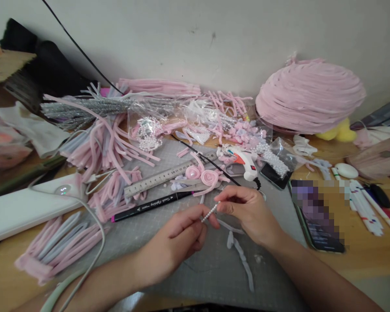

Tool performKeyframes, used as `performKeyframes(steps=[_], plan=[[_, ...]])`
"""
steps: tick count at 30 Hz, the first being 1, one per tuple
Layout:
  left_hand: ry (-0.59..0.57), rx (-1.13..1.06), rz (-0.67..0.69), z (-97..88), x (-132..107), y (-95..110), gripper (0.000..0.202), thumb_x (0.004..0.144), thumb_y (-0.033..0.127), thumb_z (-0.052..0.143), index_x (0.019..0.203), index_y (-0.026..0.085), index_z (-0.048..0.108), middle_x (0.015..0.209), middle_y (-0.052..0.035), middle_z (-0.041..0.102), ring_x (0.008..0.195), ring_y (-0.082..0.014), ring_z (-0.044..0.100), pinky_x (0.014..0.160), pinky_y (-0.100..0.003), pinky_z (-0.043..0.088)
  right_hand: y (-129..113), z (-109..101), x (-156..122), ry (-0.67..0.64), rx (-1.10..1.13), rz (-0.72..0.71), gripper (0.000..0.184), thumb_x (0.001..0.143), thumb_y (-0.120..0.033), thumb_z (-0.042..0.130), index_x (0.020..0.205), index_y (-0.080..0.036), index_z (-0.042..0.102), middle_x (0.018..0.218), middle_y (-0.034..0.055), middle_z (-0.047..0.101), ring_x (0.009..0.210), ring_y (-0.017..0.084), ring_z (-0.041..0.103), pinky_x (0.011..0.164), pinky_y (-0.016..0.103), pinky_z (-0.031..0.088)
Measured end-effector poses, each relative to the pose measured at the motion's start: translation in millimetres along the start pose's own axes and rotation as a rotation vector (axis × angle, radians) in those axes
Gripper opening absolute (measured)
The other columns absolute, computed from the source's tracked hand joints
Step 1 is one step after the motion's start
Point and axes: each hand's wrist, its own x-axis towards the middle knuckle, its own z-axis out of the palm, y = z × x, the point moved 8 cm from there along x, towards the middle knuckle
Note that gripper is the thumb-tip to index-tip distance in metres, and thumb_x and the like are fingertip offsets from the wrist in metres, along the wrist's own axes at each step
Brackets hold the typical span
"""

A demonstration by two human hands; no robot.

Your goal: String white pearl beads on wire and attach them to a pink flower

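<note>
Both hands meet over the grey mat [214, 273], fingers bent. Left hand [186, 232] — fingers curled in, the lower end of a short white bead string [210, 212] held at thumb and forefinger. Right hand [255, 213] pinches the upper end between thumb and fingertip, other fingers loosely bent. The string slants up between them, clear of the mat.

Below the right hand, a pale grey fuzzy strip [243, 260] lies on the mat. At left, a banded bundle of pink and grey stems [65, 251]; at right, a phone [318, 229] on the wooden table [331, 264], its screen partly blurred out.

Just beyond the hands: black marker [152, 206], then a metal ruler [169, 174], both slanting up to the right. Two rolled pink flowers [201, 175] sit near the ruler, one with a pearl in its centre. Beyond them, a white glue gun [243, 162] lies near a second, dark phone [273, 180].

Farther back — clear bags of pearl beads [149, 132], a silver tinsel bundle [84, 108], and a large pink stem coil [308, 97] near the wall [234, 34].
</note>
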Motion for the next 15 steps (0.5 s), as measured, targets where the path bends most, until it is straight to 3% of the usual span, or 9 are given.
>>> performKeyframes(steps=[11,15], plan=[[-0.003,0.056,-0.006,1.1,0,3,0.021,0.086,0.030,0.036,0.087,0.017,0.052,0.051,0.0078,0.033,0.044,-0.0071,0.026,0.044,-0.021,0.022,-14,-1,-3,0.012,-0.182,-0.142,0.008,0.066,-0.025,0.072,0.072,-0.021,0.070,0.070,-0.0002,0.066,0.065,0.012,0.059,0.061,0.023,0.047],[0.002,0.068,-0.002,0.6,1,3,0.021,0.086,0.030,0.036,0.087,0.017,0.052,0.051,0.0076,0.034,0.044,-0.0072,0.027,0.044,-0.021,0.022,-27,-2,-7,0.035,-0.302,-0.291,0.006,0.069,-0.023,0.070,0.074,-0.023,0.071,0.071,0.0009,0.067,0.066,0.012,0.060,0.060,0.023,0.048]])
